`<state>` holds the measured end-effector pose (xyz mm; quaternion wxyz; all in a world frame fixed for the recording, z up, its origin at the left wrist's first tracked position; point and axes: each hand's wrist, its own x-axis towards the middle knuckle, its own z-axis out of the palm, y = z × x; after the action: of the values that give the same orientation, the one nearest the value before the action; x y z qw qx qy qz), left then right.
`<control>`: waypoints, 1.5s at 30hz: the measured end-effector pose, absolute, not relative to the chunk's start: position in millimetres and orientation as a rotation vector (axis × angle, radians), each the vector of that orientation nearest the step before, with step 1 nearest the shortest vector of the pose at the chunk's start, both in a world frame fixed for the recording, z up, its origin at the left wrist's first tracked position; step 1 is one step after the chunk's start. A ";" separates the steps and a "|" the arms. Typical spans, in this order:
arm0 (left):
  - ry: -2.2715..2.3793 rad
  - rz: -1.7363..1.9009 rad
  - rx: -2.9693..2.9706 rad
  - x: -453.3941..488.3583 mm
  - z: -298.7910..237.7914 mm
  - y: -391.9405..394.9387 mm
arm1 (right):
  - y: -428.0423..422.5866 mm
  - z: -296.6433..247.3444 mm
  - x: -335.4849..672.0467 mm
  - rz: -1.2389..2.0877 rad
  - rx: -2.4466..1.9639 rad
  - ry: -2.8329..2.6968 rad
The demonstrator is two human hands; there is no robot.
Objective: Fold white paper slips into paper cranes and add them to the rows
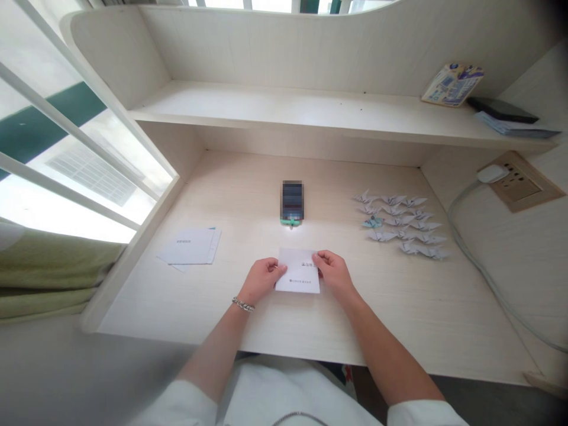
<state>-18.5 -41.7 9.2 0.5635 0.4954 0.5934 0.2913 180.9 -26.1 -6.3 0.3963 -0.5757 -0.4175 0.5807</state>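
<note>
A white sheet of paper (298,271) with small printed text lies on the pale wooden desk (390,319) right in front of me. My left hand (261,278), with a chain bracelet at the wrist, pinches the sheet's left edge. My right hand (332,272) pinches its right edge near the top corner. Both hands have their fingers curled closed on the paper. Just beyond the sheet stands a phone (291,202) on a small green stand.
Several folded paper cranes (402,225) lie in rows at the right. A small stack of white sheets (190,247) sits at the left. A wall socket with a white plug (491,173) and cable is at the far right. Books (452,84) rest on the shelf above.
</note>
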 end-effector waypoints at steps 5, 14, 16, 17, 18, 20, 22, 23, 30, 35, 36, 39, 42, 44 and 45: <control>1.403 0.708 1.121 -20.9 10.7 -43.3 | -23.7 -7.5 184.1 1.379 -1.509 -1.103; 1.527 0.809 1.571 -42.6 9.3 -55.5 | -19.3 -11.6 189.1 1.321 -1.598 -1.103; 1.474 0.819 1.770 -39.9 7.1 -59.7 | -19.2 -12.3 188.8 1.319 -1.600 -1.114; 1.446 0.814 1.868 -37.4 5.2 -61.3 | -19.4 -12.3 188.5 1.317 -1.597 -1.121; 1.417 0.829 1.960 -34.6 3.0 -62.4 | -19.7 -12.1 188.3 1.319 -1.592 -1.127; 1.360 0.821 2.071 -29.6 -1.6 -63.0 | -20.5 -10.9 188.5 1.325 -1.596 -1.134; 1.322 0.785 2.115 -26.7 -5.0 -61.7 | -21.4 -9.1 190.2 1.314 -1.622 -1.178; 1.315 0.761 2.120 -26.0 -6.0 -60.7 | -21.9 -7.9 191.7 1.285 -1.644 -1.225; 1.325 0.622 2.139 -24.8 -1.1 -56.8 | -37.1 5.2 211.0 0.860 -1.586 -1.699; 1.344 0.546 2.102 -22.2 8.9 -52.9 | -54.1 3.6 216.9 0.882 -1.319 -2.117; 1.354 0.528 2.083 -21.4 11.1 -51.0 | -54.8 1.9 215.6 0.860 -1.342 -2.108; 1.470 0.451 2.010 -18.0 14.9 -43.7 | -49.6 -0.1 209.1 0.840 -1.532 -1.988; 1.622 0.401 1.938 -13.0 13.5 -36.6 | -39.1 4.0 201.7 0.861 -1.766 -1.933; 1.721 0.380 1.867 -9.3 10.8 -33.4 | -33.3 7.5 197.3 0.861 -1.870 -1.888; 1.772 0.372 1.828 -7.4 9.5 -32.4 | -31.4 8.8 195.2 0.855 -1.917 -1.863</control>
<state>-7.4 -32.4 9.5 0.2807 0.6819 0.6611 0.1388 195.2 -31.4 8.8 0.1669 -0.6734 -0.6546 0.3003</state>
